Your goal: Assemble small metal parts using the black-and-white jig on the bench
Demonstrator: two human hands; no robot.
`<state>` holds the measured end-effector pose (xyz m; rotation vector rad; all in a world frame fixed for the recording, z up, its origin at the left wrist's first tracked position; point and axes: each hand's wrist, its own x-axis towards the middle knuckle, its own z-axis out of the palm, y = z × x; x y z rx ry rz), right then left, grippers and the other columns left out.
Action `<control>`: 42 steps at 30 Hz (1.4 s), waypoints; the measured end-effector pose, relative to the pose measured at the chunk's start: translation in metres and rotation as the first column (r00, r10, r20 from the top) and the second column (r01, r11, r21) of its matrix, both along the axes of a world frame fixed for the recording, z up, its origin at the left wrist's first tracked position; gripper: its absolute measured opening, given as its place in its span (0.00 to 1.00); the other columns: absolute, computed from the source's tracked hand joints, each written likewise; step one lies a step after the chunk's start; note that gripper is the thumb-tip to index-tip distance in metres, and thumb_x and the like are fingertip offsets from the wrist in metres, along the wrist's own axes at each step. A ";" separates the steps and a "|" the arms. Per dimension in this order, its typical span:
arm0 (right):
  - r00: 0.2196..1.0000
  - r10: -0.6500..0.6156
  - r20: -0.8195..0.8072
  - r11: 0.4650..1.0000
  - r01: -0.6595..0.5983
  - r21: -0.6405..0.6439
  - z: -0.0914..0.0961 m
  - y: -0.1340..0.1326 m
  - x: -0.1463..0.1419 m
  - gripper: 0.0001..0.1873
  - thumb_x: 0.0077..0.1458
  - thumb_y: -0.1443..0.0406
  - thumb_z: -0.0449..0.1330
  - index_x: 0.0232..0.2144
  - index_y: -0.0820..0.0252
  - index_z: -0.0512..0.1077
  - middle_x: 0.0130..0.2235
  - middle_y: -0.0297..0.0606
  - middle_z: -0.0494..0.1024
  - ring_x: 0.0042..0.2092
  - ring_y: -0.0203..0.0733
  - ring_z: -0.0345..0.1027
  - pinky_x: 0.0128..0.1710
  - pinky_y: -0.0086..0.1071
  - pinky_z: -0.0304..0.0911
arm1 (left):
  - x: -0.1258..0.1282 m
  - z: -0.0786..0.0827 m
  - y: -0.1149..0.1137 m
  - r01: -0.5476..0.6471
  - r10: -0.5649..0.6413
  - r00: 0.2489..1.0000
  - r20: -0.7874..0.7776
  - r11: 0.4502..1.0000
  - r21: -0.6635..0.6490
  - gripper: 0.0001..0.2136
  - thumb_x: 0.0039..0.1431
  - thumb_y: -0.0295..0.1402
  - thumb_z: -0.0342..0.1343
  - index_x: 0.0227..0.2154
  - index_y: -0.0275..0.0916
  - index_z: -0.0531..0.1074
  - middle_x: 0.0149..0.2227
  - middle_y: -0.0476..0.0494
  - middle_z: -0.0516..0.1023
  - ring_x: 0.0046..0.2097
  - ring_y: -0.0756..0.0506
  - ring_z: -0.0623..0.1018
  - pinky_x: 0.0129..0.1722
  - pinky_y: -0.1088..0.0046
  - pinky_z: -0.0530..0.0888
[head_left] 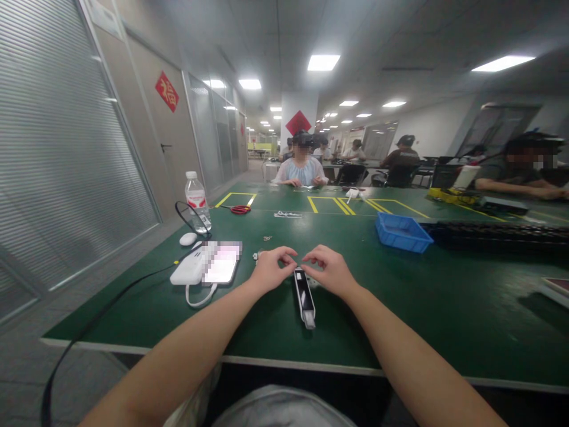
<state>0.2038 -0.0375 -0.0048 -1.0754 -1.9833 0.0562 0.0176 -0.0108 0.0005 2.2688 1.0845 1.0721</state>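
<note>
On the green table in front of me lies a slim white device with a black face, its narrow end toward me. My left hand is at the left of its far end, fingers curved, thumb and fingertips apart. Opposite it, my right hand is curved in a similar way, its thumb close to the device's far end. Neither hand shows anything between its fingers. Whether the thumbs touch the device I cannot tell. Small metallic bits lie beside my left hand, and another small piece sits farther away.
At left are a phone beside a white box with a cable, a water bottle and red-handled scissors. A blue tray stands at right. Across the table sits a person; another is at far right.
</note>
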 end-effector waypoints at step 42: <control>0.998 -0.004 0.066 0.939 0.026 -0.343 -0.005 0.010 0.027 0.10 0.45 0.61 0.62 0.30 0.61 0.77 0.25 0.34 0.71 0.25 0.32 0.58 0.26 0.27 0.56 | -0.018 0.007 0.008 0.014 0.033 0.928 -0.370 0.992 0.126 0.11 0.49 0.31 0.52 0.36 0.42 0.74 0.36 0.49 0.78 0.42 0.44 0.73 0.50 0.62 0.59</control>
